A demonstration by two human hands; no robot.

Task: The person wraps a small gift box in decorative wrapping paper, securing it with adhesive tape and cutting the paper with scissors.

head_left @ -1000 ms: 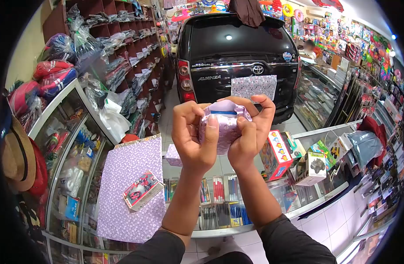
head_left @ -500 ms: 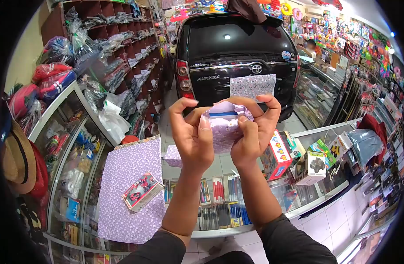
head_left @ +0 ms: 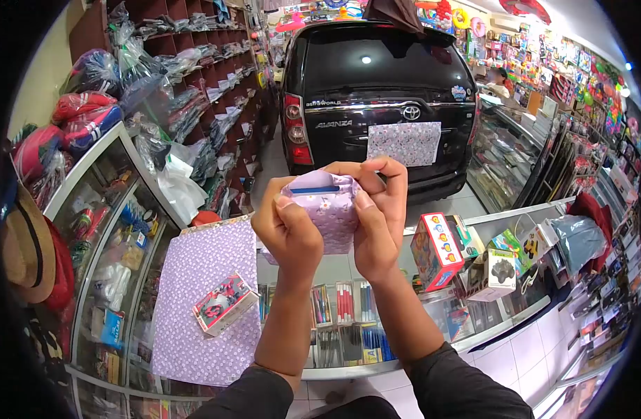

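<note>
Both hands hold a box wrapped in lilac flowered paper (head_left: 332,220) above the glass counter. Its upper end is unsealed, with paper edges standing up around a strip of blue (head_left: 315,189) inside. My left hand (head_left: 290,229) grips the left side, thumb on the front face. On the right side, my right hand (head_left: 379,227) presses its thumb near the top corner, its index finger bent away from the paper. Below on the left, a flat sheet of matching wrapping paper (head_left: 195,342) lies under a small printed toy box (head_left: 226,305).
The glass counter (head_left: 432,307) holds pens inside. On its right stand a red-and-white box (head_left: 439,251), a game controller box (head_left: 498,272) and bagged clothing (head_left: 578,241). Ahead is a parked black car (head_left: 376,70). Bagged goods fill shelves (head_left: 188,77) at left. A person (head_left: 500,84) is far back.
The wrapped box and both hands have shifted left and slightly down. My left fingers, raised before, are now curled in around the box.
</note>
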